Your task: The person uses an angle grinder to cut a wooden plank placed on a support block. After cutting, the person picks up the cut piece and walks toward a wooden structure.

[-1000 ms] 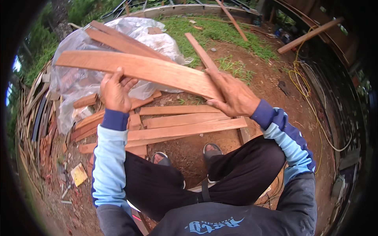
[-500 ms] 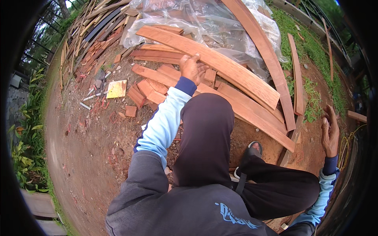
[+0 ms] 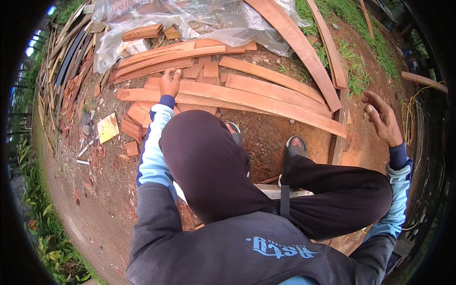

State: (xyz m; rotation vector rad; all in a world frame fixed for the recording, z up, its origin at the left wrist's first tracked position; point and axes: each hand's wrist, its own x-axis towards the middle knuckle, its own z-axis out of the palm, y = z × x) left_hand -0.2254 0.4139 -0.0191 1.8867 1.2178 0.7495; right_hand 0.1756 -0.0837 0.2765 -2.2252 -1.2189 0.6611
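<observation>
My left hand (image 3: 170,84) is closed at the far edge of a long reddish-brown wooden plank (image 3: 266,107). This plank lies low across the pile, running from left to right just beyond my knees. Its left part rests over short wood offcuts (image 3: 137,113); some of my fingers are hidden. Out to the right, my right hand (image 3: 384,119) is raised with its fingers apart and a little curled, holding nothing. Beyond the plank lie another wide board (image 3: 280,94) and a thinner plank (image 3: 273,76).
Stacked planks (image 3: 156,59) lie beyond my left hand, beside clear plastic sheeting (image 3: 199,19). Long boards (image 3: 304,57) slant at the far right. A yellow square piece (image 3: 108,127) and pale tubes lie at left, and a yellow cord (image 3: 407,116) hangs at right.
My left hand has come nearer and lower from above the pile, where it held a plank up. The view has shifted. My right hand stays empty.
</observation>
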